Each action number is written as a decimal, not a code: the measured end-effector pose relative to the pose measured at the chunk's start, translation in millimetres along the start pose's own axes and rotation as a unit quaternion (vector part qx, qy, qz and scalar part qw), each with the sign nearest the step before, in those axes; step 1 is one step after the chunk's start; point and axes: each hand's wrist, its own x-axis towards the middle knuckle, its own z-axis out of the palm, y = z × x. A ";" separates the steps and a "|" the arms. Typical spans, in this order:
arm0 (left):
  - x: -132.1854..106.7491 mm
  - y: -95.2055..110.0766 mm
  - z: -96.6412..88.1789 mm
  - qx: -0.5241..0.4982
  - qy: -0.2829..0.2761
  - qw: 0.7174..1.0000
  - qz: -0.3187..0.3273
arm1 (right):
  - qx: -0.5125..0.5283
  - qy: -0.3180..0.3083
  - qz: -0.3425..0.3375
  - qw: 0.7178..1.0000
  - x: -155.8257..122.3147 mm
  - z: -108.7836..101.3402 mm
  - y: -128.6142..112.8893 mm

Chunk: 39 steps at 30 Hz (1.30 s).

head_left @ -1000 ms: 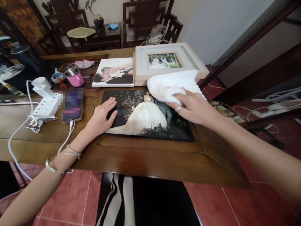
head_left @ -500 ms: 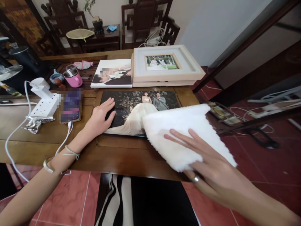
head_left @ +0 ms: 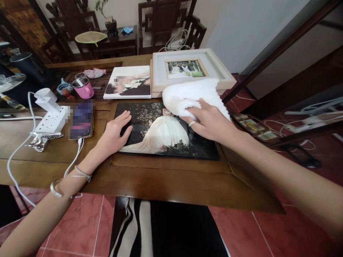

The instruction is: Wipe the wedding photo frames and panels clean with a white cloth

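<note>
A dark glossy wedding photo panel lies flat on the wooden table. My left hand rests flat and open on the panel's left edge, fingers spread. My right hand presses a fluffy white cloth against the panel's upper right part, fingers curled over the cloth. The cloth covers the top of the picture and overlaps the front edge of a light wooden picture frame behind it.
A white canvas photo lies left of the wooden frame. A pink mug, a phone on a charging cable, a white power strip and a silver clip sit at the left. Chairs and cables stand behind.
My right hand swept the cloth from the panel's top right down to its lower right corner, then back up to the top. My left hand stayed put.
</note>
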 end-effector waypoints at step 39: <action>30.0 -10.8 3.5 0.004 -0.003 1.000 0.000 | 0.016 0.027 -0.094 0.995 -40.7 -10.8 -61.0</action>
